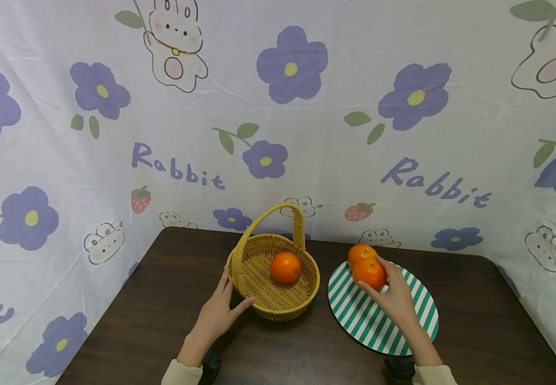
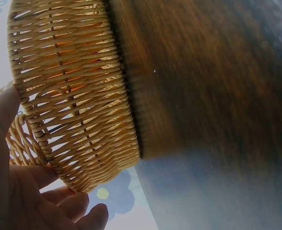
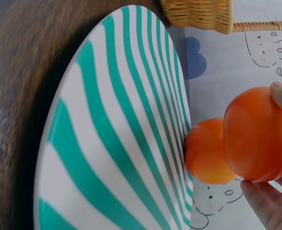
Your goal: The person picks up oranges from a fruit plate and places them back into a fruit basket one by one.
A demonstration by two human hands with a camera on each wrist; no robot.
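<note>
Over the counter [image 1: 153, 310], the left hand [image 1: 216, 313] reaches to the basket's [image 1: 285, 310] eight o'clock, grip spread, touching its side; one orange [image 1: 285, 267] sits inside toward two. The right hand [image 1: 395, 297] pinches a second orange [image 1: 370, 273] above the plate's [image 1: 369, 323] eleven o'clock, nearly hiding a third orange [image 1: 361, 253].

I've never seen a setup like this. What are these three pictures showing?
There's no robot here, just a person working bare-handed. The wide picture is taken from the head, looking forward and down; the other two are taken from the left and right wrists. On the dark wooden table stand a wicker basket with one orange inside and a striped plate with another orange on it. The left hand touches the basket's side; the right hand holds a third orange above the plate.
</note>
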